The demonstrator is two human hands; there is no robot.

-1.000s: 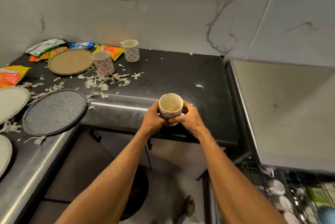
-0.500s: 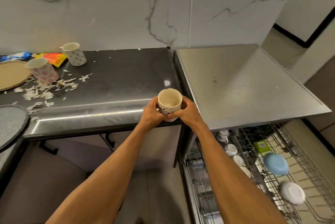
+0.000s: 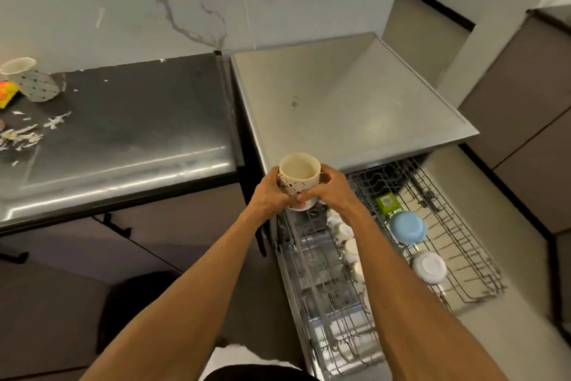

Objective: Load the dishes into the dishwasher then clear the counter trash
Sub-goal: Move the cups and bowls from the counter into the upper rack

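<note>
Black glossy stone counter (image 3: 139, 121) stretches left of the fingers, and a flat stainless-steel dishwasher top (image 3: 355, 102) lies just beyond them. Below and right of the fingers, a grey wire dishwasher rack (image 3: 463, 257) stands pulled out. The left hand (image 3: 270, 193) and right hand (image 3: 335, 192) meet at centre, with fingers curled and pressed round a cream ceramic mug with small dark markings (image 3: 299, 175). The mug is held upright in the air above the rack's far left end. Right of the fingers, the rack holds an upturned round blue bowl (image 3: 407, 227), an upturned white bowl (image 3: 430, 266) and a row of small white cups (image 3: 350, 249). Far left of the fingers, a second dotted cream mug (image 3: 29, 79) stands on the counter near pale shredded scraps (image 3: 21, 136).
</note>
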